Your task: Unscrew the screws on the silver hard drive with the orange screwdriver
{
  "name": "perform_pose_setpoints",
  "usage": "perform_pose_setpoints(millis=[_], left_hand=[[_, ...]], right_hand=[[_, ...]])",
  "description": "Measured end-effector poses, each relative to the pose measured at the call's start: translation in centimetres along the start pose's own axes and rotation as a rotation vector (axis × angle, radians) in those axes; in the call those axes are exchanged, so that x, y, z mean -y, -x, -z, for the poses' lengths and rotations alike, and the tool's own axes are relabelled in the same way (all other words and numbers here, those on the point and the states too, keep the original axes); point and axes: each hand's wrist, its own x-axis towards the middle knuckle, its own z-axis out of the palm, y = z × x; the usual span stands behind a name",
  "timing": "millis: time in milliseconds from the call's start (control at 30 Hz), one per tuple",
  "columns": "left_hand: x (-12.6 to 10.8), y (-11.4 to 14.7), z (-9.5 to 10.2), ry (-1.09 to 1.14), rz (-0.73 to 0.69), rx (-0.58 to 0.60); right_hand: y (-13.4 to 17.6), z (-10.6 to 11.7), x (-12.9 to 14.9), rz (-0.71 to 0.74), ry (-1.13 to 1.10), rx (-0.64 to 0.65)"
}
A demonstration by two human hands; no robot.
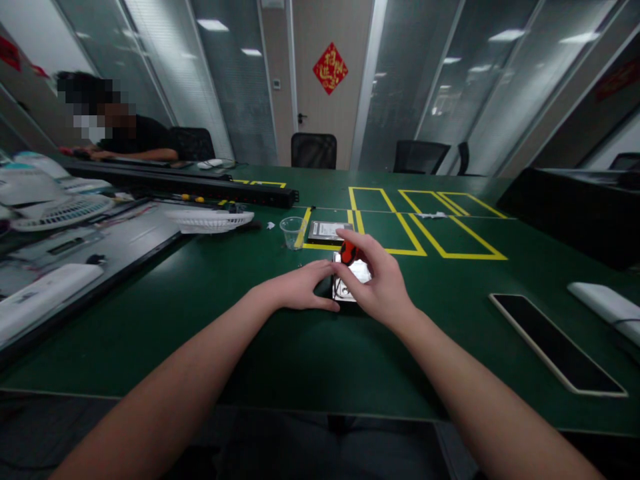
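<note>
A silvery hard drive (345, 291) lies on the green table between my hands. My left hand (306, 285) grips its left edge, with the thumb at the near corner and the fingers at the far side. Over the drive, my right hand (383, 280) is closed around a red and black screwdriver (349, 251), held upright by its handle. The screwdriver's tip is hidden behind my fingers. Just beyond, a second hard drive (327, 231) with a white label rests inside a yellow taped outline. A clear plastic cup (293, 233) stands to its left.
Yellow tape rectangles (417, 250) mark the table (300, 353). On the right lie a phone (557, 343) and a white device (607, 307). Fan parts (210, 220), a long black bar (260, 195) and a metal panel (135, 230) occupy the left. A person (135, 137) sits at far left.
</note>
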Motion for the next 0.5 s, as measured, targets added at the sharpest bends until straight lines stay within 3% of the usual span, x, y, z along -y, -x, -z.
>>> perform_pose_setpoints(millis=[500], left_hand=[[-1.5, 0.0, 0.7, 0.076, 0.040, 0.027]], right_hand=[[0.2, -0.2, 0.1, 0.015, -0.047, -0.010]])
